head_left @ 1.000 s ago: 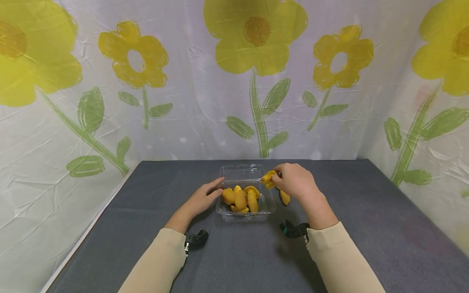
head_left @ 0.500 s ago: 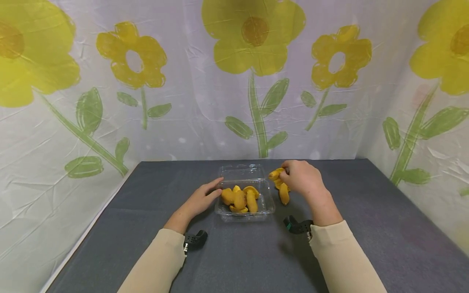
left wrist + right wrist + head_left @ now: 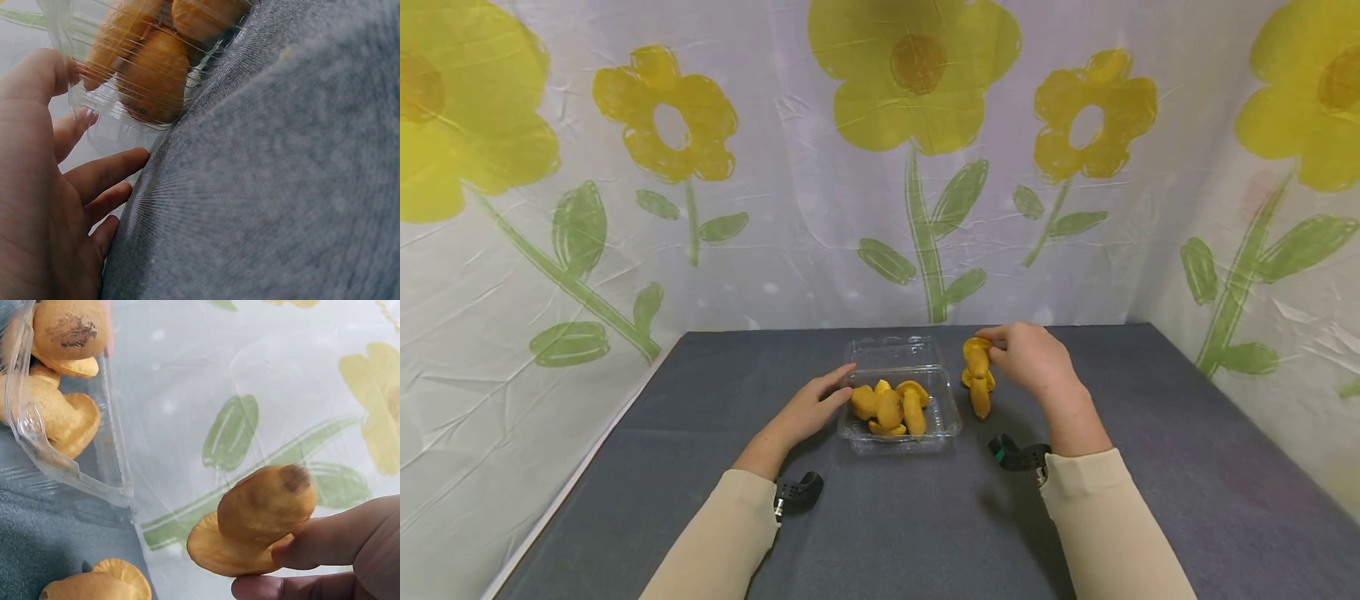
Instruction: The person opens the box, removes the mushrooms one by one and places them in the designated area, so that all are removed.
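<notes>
A clear plastic clamshell box stands on the table with its lid folded back; several yellow-orange mushrooms lie inside. At the box's left side is my left hand, fingers extended, thumb and a fingertip touching the wall in the left wrist view. My right hand, right of the box, pinches a mushroom between thumb and finger, raised off the table. Below it another mushroom lies on the cloth, partly covered by the held one in the head view.
Dark grey cloth covers the table. A pale curtain printed with yellow flowers hangs behind and along both sides. Black straps sit at both wrists, below beige sleeves.
My right hand has moved right and slightly back with the mushroom, away from the box to above the one on the cloth. My left hand stays at the box.
</notes>
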`<control>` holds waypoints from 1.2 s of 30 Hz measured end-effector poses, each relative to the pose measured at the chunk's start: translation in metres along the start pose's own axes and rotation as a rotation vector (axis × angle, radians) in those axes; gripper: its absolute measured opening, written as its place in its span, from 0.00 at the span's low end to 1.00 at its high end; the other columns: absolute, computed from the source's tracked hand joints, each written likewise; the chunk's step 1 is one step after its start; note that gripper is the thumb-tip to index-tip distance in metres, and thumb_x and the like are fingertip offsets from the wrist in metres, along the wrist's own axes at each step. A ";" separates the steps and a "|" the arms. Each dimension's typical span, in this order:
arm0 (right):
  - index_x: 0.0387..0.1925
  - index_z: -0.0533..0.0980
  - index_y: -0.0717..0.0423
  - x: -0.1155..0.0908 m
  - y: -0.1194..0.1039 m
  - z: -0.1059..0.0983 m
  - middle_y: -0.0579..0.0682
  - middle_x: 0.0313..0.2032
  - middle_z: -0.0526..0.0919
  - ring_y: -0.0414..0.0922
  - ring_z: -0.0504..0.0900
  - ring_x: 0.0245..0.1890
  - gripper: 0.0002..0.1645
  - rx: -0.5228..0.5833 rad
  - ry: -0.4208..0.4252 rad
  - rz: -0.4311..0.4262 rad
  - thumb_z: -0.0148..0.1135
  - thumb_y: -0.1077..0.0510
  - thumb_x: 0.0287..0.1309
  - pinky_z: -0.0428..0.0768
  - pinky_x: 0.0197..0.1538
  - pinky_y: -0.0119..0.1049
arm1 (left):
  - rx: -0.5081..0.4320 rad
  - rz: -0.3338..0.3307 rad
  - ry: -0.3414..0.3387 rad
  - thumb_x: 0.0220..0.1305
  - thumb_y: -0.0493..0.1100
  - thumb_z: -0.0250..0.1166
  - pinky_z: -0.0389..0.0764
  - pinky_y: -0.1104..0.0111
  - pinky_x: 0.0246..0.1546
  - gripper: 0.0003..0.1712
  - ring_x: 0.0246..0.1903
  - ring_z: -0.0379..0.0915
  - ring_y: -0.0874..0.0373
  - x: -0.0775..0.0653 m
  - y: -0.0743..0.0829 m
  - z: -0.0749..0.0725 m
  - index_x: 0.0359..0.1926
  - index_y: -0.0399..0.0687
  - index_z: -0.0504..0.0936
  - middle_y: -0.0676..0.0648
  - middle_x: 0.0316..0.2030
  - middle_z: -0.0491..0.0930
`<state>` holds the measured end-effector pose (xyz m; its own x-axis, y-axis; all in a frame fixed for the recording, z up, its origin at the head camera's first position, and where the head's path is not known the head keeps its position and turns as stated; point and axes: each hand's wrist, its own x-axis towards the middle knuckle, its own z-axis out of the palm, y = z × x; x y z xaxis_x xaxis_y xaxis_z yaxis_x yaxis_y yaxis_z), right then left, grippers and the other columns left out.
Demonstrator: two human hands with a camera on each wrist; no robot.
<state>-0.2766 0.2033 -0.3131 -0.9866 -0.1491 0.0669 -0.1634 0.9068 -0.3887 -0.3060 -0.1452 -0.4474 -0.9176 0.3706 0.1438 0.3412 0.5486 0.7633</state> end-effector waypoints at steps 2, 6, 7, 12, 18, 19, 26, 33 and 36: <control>0.67 0.78 0.49 0.001 0.002 0.000 0.63 0.59 0.81 0.41 0.61 0.13 0.23 0.016 -0.007 0.006 0.56 0.59 0.74 0.61 0.20 0.32 | -0.001 -0.002 0.000 0.80 0.52 0.54 0.67 0.43 0.67 0.33 0.69 0.66 0.41 0.000 0.000 0.000 0.80 0.52 0.60 0.39 0.69 0.72; 0.67 0.78 0.48 0.003 0.007 -0.001 0.64 0.59 0.81 0.41 0.61 0.14 0.24 0.046 -0.017 0.014 0.57 0.59 0.73 0.61 0.21 0.32 | 0.008 -0.001 0.001 0.81 0.52 0.54 0.67 0.43 0.67 0.33 0.69 0.66 0.41 0.000 -0.002 0.000 0.80 0.52 0.60 0.39 0.69 0.72; 0.67 0.78 0.48 0.004 0.009 -0.001 0.64 0.59 0.81 0.41 0.61 0.14 0.24 0.051 -0.017 0.016 0.57 0.59 0.73 0.61 0.21 0.33 | 0.011 0.002 0.000 0.81 0.52 0.54 0.67 0.43 0.67 0.33 0.69 0.66 0.41 0.000 -0.002 0.000 0.80 0.52 0.60 0.39 0.69 0.72; 0.66 0.79 0.47 0.005 0.017 -0.003 0.64 0.58 0.82 0.42 0.61 0.15 0.24 0.062 -0.016 0.024 0.56 0.59 0.71 0.61 0.22 0.33 | 0.009 0.010 0.000 0.81 0.51 0.54 0.67 0.43 0.67 0.33 0.68 0.67 0.41 0.001 -0.002 0.000 0.80 0.51 0.60 0.39 0.68 0.73; 0.66 0.80 0.48 0.007 0.029 -0.002 0.67 0.60 0.79 0.42 0.60 0.15 0.25 0.077 -0.028 0.053 0.55 0.61 0.71 0.61 0.22 0.33 | 0.002 0.017 -0.007 0.81 0.51 0.54 0.68 0.43 0.67 0.33 0.68 0.67 0.41 0.001 -0.004 0.000 0.80 0.51 0.60 0.39 0.68 0.72; 0.66 0.80 0.48 0.007 0.031 -0.001 0.67 0.61 0.79 0.42 0.60 0.15 0.24 0.084 -0.034 0.063 0.55 0.61 0.72 0.61 0.22 0.33 | 0.002 0.019 -0.007 0.81 0.51 0.54 0.68 0.43 0.67 0.33 0.68 0.67 0.41 0.001 -0.004 0.000 0.80 0.51 0.60 0.39 0.68 0.73; 0.66 0.79 0.50 0.011 0.047 0.003 0.67 0.65 0.75 0.53 0.79 0.34 0.22 0.108 -0.078 0.107 0.56 0.59 0.75 0.75 0.34 0.42 | -0.003 0.020 -0.006 0.81 0.50 0.54 0.67 0.43 0.67 0.33 0.68 0.67 0.41 0.000 -0.003 -0.001 0.80 0.50 0.60 0.39 0.68 0.73; 0.65 0.80 0.50 0.015 0.061 0.010 0.68 0.65 0.74 0.67 0.76 0.58 0.22 0.113 -0.098 0.130 0.56 0.60 0.73 0.79 0.51 0.59 | 0.002 0.012 -0.003 0.81 0.50 0.54 0.67 0.43 0.67 0.33 0.68 0.67 0.40 0.001 -0.002 0.000 0.80 0.50 0.60 0.38 0.68 0.72; 0.65 0.80 0.51 0.016 0.066 0.013 0.68 0.66 0.73 0.68 0.74 0.60 0.24 0.115 -0.112 0.147 0.55 0.63 0.71 0.78 0.52 0.59 | 0.001 0.004 -0.005 0.81 0.51 0.54 0.67 0.43 0.67 0.33 0.69 0.66 0.40 0.002 -0.001 0.000 0.80 0.50 0.60 0.38 0.69 0.72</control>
<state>-0.3038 0.2558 -0.3501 -0.9928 -0.0678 -0.0983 -0.0111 0.8718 -0.4898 -0.3080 -0.1451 -0.4482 -0.9153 0.3762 0.1438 0.3449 0.5478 0.7622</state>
